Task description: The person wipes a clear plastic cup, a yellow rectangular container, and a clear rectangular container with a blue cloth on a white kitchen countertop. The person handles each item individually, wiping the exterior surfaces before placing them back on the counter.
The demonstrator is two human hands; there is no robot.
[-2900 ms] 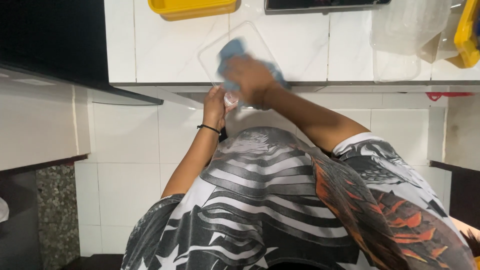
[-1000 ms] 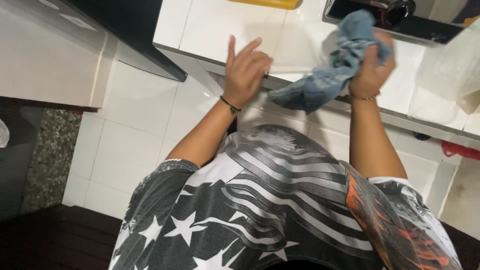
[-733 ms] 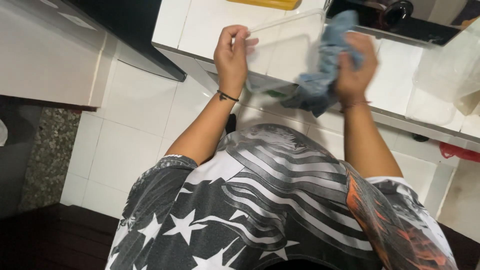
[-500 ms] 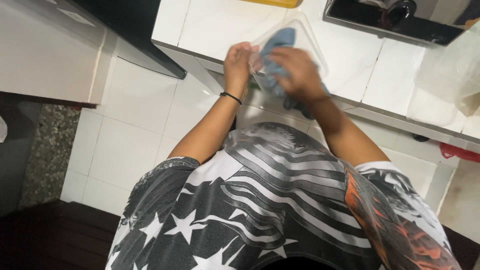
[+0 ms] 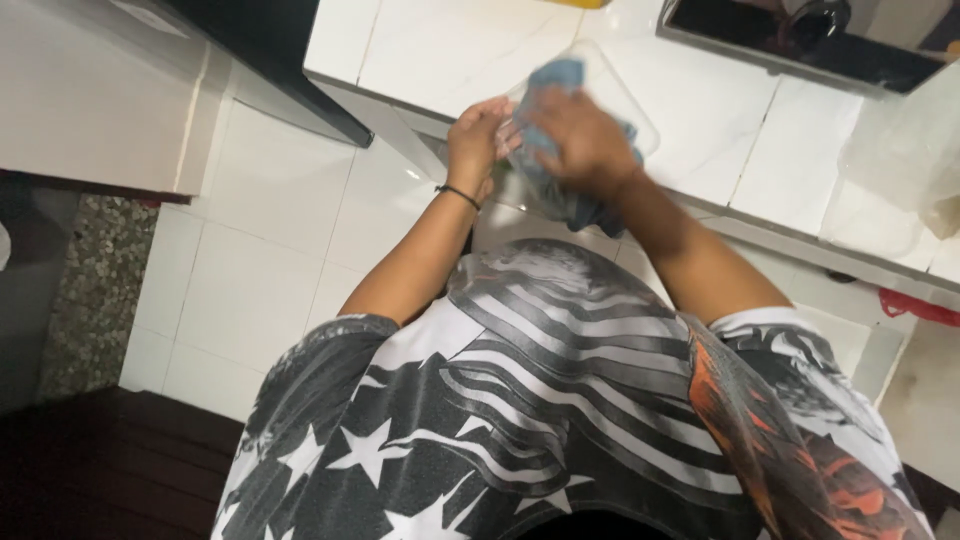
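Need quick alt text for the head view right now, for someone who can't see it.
Right hand presses a blue cloth onto a clear plastic lid that the left hand steadies over a white tiled counter.

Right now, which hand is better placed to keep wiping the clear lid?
Probably the right hand: it presses the blue cloth onto the clear lid. The left hand only grips the lid's edge.

white tiled counter [image 5: 450, 40] | white tiled wall [image 5: 260, 260] | dark floor [image 5: 90, 470] | black hob [image 5: 800, 45]
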